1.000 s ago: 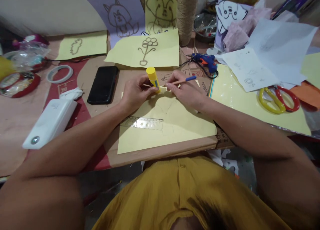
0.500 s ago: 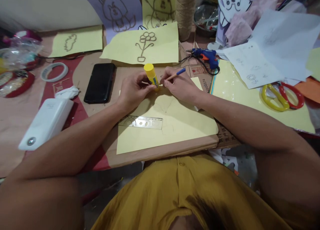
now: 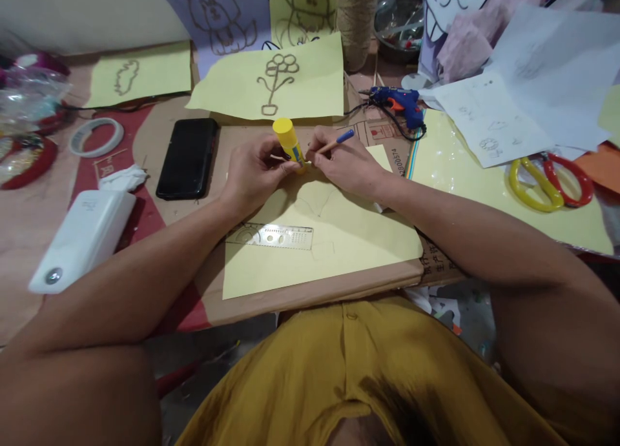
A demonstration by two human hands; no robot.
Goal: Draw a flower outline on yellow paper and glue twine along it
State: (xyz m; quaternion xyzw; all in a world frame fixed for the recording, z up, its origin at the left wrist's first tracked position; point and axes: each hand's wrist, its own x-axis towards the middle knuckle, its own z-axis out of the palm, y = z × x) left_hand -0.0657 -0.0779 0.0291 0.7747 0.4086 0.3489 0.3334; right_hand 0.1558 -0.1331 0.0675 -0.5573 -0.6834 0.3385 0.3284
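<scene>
My left hand (image 3: 254, 172) grips a yellow glue stick (image 3: 287, 139), held upright over the far edge of a pale yellow sheet (image 3: 339, 239). My right hand (image 3: 346, 165) holds a pencil with a blue end (image 3: 335, 143), its tip pointing toward the glue stick. Both hands meet at the sheet's top edge. A clear ruler (image 3: 271, 235) lies on the sheet's left part, and faint pencil lines show on the paper.
A black phone (image 3: 188, 157), a white power bank (image 3: 82, 238) and a tape roll (image 3: 95, 136) lie at the left. A blue glue gun (image 3: 397, 101), yellow-red scissors (image 3: 549, 181), loose papers and twine drawings surround the cardboard (image 3: 310, 291).
The view has tilted slightly, so everything sits lower-left in the frame. My hands stay together at the sheet's top edge, and the pencil now points more upward.
</scene>
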